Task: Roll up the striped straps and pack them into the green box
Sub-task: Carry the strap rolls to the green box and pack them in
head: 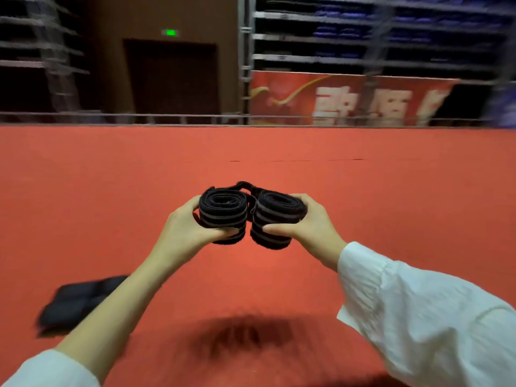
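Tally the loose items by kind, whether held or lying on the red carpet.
Rolled striped straps: 2 (left roll, right roll)
Black fabric item, blurred: 1
Total: 3

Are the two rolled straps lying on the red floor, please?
No, the left hand grips one rolled strap and the right hand the other, above the floor.

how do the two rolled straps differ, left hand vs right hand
The left roll is a rounder coil, its spiral showing; the right roll is squeezed into a narrower oval. The thumb of the left hand sits low on the left roll; that of the right hand crosses the right roll's middle. Both are black, grey-striped.
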A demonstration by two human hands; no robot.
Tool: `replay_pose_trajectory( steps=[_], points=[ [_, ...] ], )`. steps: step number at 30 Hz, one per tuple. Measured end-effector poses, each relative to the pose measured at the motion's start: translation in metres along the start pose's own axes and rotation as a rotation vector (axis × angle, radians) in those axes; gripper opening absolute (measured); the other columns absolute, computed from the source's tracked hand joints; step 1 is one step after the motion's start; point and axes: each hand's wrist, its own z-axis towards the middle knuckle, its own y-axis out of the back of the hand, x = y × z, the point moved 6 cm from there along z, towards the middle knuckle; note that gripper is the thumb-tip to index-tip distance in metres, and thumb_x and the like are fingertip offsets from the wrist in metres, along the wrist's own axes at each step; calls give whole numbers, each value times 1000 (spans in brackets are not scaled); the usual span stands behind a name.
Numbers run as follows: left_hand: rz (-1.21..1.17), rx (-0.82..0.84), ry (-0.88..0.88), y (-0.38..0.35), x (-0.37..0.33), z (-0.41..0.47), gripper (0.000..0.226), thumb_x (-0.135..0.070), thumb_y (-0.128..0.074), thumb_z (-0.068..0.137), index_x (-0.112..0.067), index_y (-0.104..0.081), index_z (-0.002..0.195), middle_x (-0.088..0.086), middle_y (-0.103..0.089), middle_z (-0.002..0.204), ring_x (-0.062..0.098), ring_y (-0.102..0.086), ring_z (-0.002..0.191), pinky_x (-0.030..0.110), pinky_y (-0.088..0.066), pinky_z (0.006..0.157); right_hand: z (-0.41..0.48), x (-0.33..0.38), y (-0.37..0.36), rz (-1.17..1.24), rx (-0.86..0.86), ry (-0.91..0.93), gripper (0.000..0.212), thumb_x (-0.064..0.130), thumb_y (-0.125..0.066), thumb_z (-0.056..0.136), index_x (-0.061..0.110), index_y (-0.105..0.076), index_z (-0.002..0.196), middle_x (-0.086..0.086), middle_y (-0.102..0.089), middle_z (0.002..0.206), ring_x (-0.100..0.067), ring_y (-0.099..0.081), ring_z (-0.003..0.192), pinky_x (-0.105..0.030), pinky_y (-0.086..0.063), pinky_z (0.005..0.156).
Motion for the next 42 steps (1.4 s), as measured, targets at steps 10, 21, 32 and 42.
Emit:
replay_pose_trajectory(
  steps=[10, 21, 32, 42],
  points=[
    [-367, 610, -342, -325, -211, -38, 65, -32, -90, 60, -37, -59, 118, -30, -66, 104, -9, -60, 100, 27, -50, 91, -222, 4, 333, -277, -709, -132, 52, 5, -88, 60, 19, -63, 103, 4, -72, 99, -2, -65, 89, -16, -50, 78],
    [-513, 1102, -538, -516, -367, -230, 62, -37, -89, 59, -36, -52, 109, -28, -66, 98, -11, -61, 92, 20, -48, 80, -492, 29, 460, -500, -1094, -413, 54, -8, -86, 58, 5, -60, 104, -2, -71, 91, 3, -64, 75, -11, -50, 71],
    [-459, 1401, -655, -577, -376, -345, 63, -41, -89, 53, -34, -51, 104, -29, -64, 99, -9, -61, 93, 16, -46, 83, -614, -4, 453, -475, -1188, -646, 54, 1, -89, 59, 10, -59, 104, 4, -70, 91, 3, -66, 78, -11, -49, 68],
    [-339, 1467, -634, -596, -353, -352, 67, -61, -75, 46, -38, -49, 103, -34, -62, 100, -11, -60, 94, 9, -44, 80, -611, -33, 455, -479, -1152, -746, 53, 11, -90, 60, 15, -55, 100, 6, -70, 88, -21, -68, 83, -33, -58, 71]
  ],
)
